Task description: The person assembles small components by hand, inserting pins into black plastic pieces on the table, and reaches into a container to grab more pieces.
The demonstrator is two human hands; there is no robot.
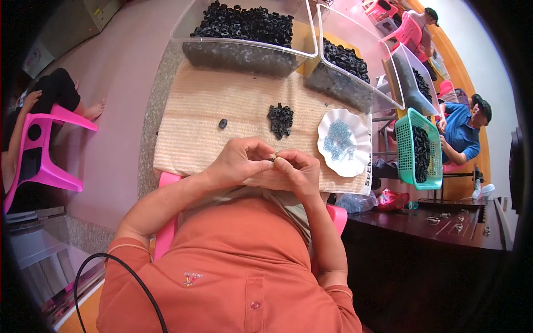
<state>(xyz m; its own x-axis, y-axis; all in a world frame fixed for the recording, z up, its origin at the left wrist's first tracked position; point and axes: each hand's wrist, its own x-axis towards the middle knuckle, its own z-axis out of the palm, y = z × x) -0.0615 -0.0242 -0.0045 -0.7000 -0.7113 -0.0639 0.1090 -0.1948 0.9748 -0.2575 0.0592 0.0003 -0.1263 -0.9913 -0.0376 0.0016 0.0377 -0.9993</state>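
Note:
Close to the table's near edge, my left hand (237, 160) and my right hand (300, 171) meet, fingertips pinched together. A small black piece (272, 160) shows between them, mostly covered by the fingers, so its exact kind is hidden. Just beyond my hands lies a loose heap of small black ring-like parts (281, 119). One black part (223, 123) lies apart to its left. Right of the heap, a white plate with a wavy rim (361, 149) holds many tiny bluish, see-through pieces (338, 141).
A striped beige cloth (194, 105) covers the table. Two clear bins (239, 58) (338, 83) of black parts stand along its far side. To the right are a green basket (406, 150) and a person in blue (465, 130). A pink chair (53, 150) stands left.

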